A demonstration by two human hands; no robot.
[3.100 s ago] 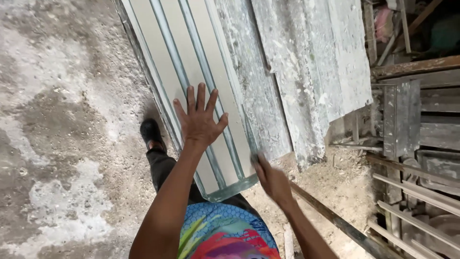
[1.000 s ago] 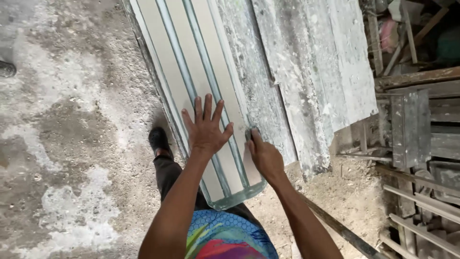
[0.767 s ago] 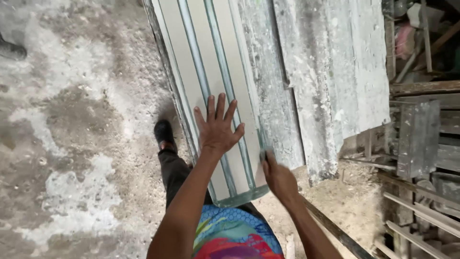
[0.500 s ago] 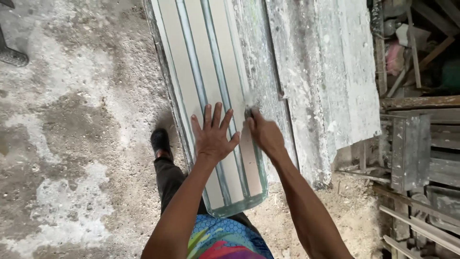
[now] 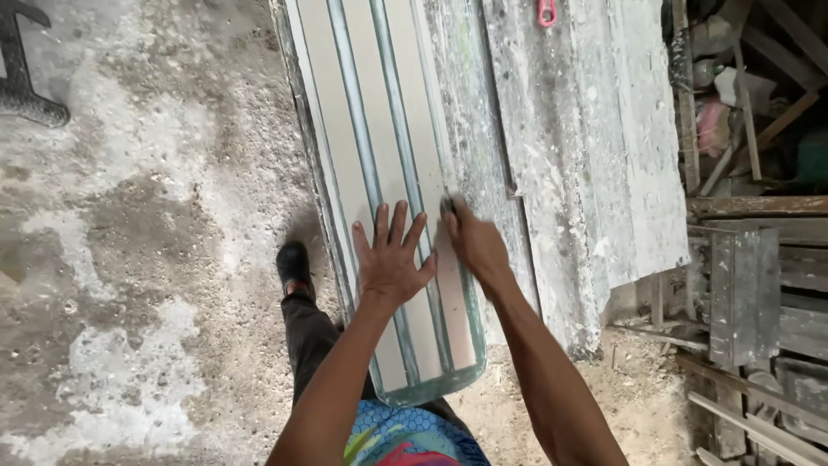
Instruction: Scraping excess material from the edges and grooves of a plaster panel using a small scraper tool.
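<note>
A long pale panel [image 5: 362, 129] with grey-green ribs lies lengthwise in front of me, its rounded near end by my legs. My left hand [image 5: 390, 263] rests flat on it, fingers spread, holding nothing. My right hand [image 5: 474, 246] is closed at the panel's right edge, pressing a small dark pad [image 5: 448, 205] against the surface with its fingertips. The pad is mostly hidden by my fingers.
Weathered whitish boards [image 5: 586, 129] lie along the panel's right side, with a small pink clip [image 5: 547, 12] at the top. Stacked timber and scrap [image 5: 759, 259] fill the right. My black shoe [image 5: 293, 263] stands on rough concrete [image 5: 129, 216]. A black metal piece [image 5: 21, 78] lies top left.
My right hand slid down the panel's right edge and back up. My left hand stayed flat on the panel, and the view shifted slightly.
</note>
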